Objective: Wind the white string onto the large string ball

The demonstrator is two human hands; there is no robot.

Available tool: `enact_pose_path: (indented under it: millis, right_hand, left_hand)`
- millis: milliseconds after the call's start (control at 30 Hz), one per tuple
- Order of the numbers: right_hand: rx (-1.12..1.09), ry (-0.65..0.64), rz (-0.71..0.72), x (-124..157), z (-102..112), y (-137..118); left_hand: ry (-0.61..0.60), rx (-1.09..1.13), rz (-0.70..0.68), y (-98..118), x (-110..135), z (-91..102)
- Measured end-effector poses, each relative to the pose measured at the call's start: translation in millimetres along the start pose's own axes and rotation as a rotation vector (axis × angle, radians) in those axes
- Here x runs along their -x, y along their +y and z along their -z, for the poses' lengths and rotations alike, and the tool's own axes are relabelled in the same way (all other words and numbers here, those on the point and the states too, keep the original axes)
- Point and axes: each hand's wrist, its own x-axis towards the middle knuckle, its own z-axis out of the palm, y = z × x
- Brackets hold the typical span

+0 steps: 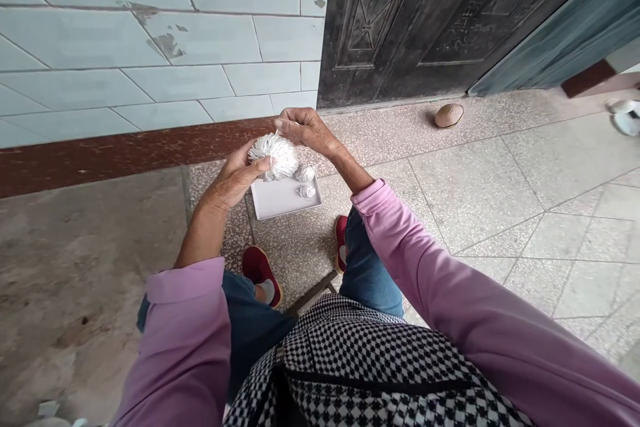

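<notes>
My left hand [234, 180] is wrapped round a white shaggy pom-pom [276, 159] made of many thin strips, with the thumb pressed on its front. Just above the pom-pom, my right hand [304, 129] has thumb and forefinger pinched together near its top edge. A bit of white shows at those fingertips, too small to name. Below both hands, a shallow white tray [280, 199] lies on the floor. On its right side are two small white balls [307, 192], the rear one partly against the pom-pom in view.
A tiled wall [210, 40] and a dark carved door [400, 27] stand ahead. A pinkish, rounded object [449, 115] lies on the floor by the door. My red shoes [261, 273] flank the tray. A checked apron [360, 347] covers my lap.
</notes>
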Motion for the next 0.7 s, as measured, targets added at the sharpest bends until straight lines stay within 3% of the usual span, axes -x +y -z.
enact_pose_path:
  millis: [167,300,433,700]
  right_hand:
    - [0.010,0.044,-0.103,-1.9,-6.7,-2.1]
    - [0.027,0.101,-0.148,-2.8,-11.6,-6.3]
    - [0.049,0.113,-0.142,-5.8,-10.5,-3.2]
    - [0.059,0.048,-0.117,-15.1,-3.7,19.8]
  left_hand:
    - [0.059,0.089,0.072,0.3,-0.5,-7.8]
    - [0.104,0.153,0.052,-2.6,-2.7,-16.7]
    - [0.118,0.187,0.013,-4.1,-5.5,-23.7]
    - [0.173,0.176,0.083,9.1,-6.4,-25.4]
